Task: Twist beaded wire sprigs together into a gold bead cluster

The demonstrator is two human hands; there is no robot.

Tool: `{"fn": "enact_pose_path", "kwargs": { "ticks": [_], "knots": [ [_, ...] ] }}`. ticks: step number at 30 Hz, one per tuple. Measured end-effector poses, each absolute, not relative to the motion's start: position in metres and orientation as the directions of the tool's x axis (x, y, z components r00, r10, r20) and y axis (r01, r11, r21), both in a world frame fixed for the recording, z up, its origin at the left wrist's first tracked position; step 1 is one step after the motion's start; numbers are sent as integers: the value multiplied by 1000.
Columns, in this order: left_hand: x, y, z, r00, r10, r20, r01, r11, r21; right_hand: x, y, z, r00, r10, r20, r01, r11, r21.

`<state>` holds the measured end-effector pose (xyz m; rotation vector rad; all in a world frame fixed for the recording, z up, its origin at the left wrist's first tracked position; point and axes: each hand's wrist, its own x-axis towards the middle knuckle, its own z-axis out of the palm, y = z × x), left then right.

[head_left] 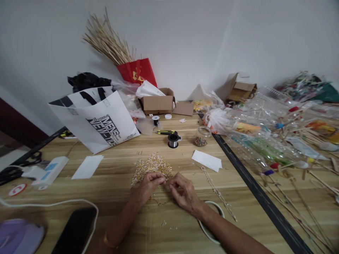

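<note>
Just in front of the bead pile [153,163], a loose heap of clear and gold beads, my left hand [150,184] is closed with thumb and forefinger pinched. Close to its right, my right hand [185,193] is also closed in a pinch, its fingertips a small gap away from the left ones. Whatever the fingers hold is too small to make out. A thin gold beaded strand [159,203] lies or hangs below the hands. To the right, a beaded chain [217,192] stretches along the table. A white ring-shaped object [208,231] is partly hidden under my right forearm.
Beyond the beads stand a wire spool [173,140], a yellow-black cutter [166,132] and a glass jar [202,137] of small beads. A white paper bag [97,120] and power strip [50,173] are at left. Plastic bottles [254,148] and sticks crowd the right side.
</note>
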<state>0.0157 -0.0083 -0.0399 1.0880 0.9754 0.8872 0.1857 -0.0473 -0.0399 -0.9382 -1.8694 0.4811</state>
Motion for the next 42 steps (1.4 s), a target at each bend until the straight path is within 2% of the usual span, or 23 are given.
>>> {"fn": "enact_pose_path", "kwargs": {
  "ticks": [23,37,42],
  "knots": [
    [16,-9,-41,333,926,-180,-110,228,967,186,-47,-40,-270,782,561,411,621,-668],
    [17,-10,-39,374,914,-158,-67,197,978,185,-47,-40,-263,786,560,400,617,-678],
    [17,-10,-40,378,915,-139,2,149,989,185,-46,-43,-257,785,563,394,617,-681]
  ]
}}
